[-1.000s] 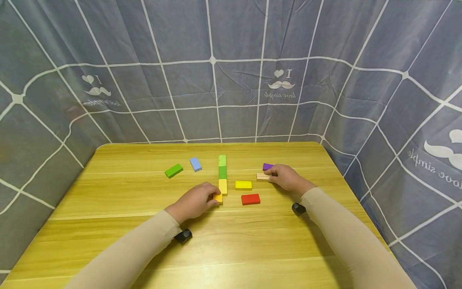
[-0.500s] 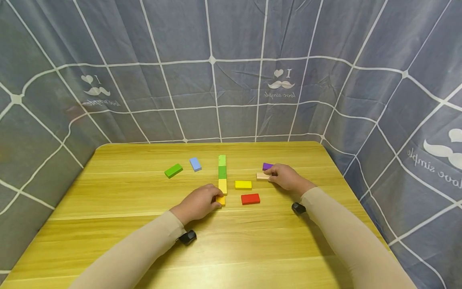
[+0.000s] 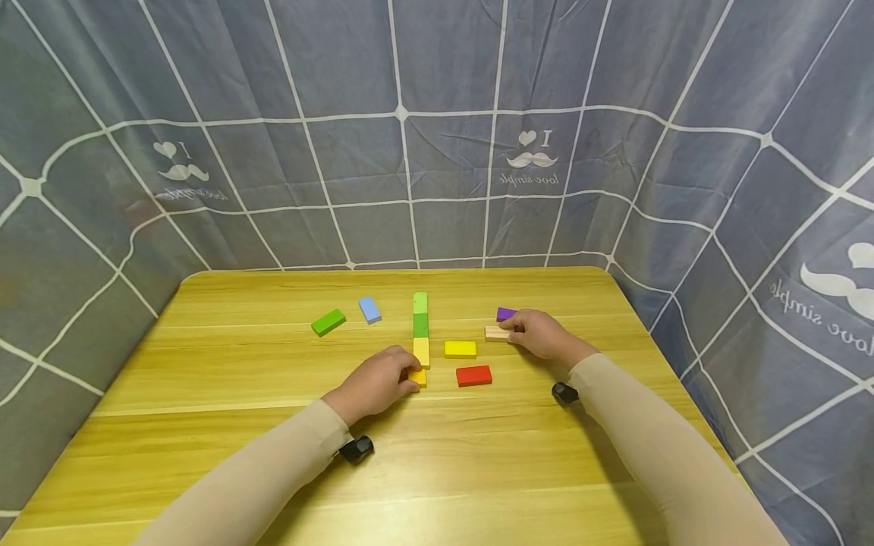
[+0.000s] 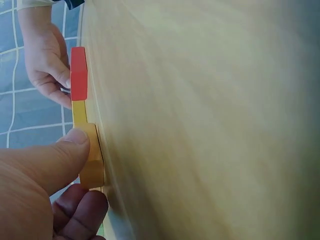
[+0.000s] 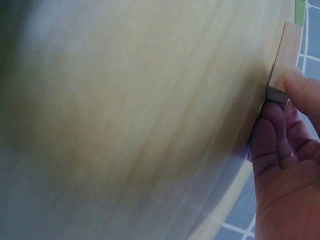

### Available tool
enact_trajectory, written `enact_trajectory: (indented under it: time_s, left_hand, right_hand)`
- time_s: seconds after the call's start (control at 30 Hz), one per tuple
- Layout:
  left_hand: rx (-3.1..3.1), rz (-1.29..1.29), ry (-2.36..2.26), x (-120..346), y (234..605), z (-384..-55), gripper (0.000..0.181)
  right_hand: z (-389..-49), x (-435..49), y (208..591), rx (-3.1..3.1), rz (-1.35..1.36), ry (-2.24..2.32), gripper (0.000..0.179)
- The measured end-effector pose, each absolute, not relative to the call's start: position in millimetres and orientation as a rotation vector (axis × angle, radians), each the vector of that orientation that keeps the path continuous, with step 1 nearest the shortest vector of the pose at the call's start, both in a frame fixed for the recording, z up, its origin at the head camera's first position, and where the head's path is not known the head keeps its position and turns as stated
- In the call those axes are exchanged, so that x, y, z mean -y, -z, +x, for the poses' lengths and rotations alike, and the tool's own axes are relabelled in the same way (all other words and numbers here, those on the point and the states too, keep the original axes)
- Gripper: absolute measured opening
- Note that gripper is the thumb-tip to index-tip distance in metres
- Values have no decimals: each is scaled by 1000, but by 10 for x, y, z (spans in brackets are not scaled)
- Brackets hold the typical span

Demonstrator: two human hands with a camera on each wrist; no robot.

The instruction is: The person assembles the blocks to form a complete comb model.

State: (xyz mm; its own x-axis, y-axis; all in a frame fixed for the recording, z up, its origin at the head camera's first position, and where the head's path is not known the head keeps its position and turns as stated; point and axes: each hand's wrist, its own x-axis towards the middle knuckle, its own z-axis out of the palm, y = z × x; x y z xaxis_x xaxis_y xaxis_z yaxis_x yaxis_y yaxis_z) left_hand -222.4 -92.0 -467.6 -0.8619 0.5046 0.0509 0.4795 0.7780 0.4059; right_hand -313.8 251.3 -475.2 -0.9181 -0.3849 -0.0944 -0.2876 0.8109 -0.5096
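Note:
My left hand (image 3: 374, 385) pinches an orange block (image 3: 420, 379) at the near end of a row on the table. The left wrist view shows the thumb on one side of that orange block (image 4: 92, 172) and fingertips at its end. Farther along the row lie a pale yellow block (image 3: 421, 352), a green block (image 3: 420, 326) and a light green block (image 3: 419, 302). To the right, my right hand (image 3: 542, 336) holds a plain wooden block (image 3: 495, 334) between thumb and fingers, its right end hidden. Just behind is a purple block (image 3: 505, 314), partly covered by the hand.
Between the hands lie a yellow block (image 3: 460, 349) and a red block (image 3: 474, 376). Left of the row are a blue block (image 3: 370, 310) and a dark green block (image 3: 328, 323). A grey checked curtain (image 3: 444, 167) surrounds the table's (image 3: 437, 485) back and sides.
My left hand has shifted slightly right, bringing the orange block in line with the row's near end. Over the last half second it barely moves. The right hand stays in place.

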Motion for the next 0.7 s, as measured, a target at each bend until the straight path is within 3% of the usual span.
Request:
enact_trajectory:
  time_s: [0.7]
  left_hand:
    - [-2924,786,-653,888,4707,-2261,27]
  right_hand:
    - [-3108,-2509,4703,-2812,-558,737,35]
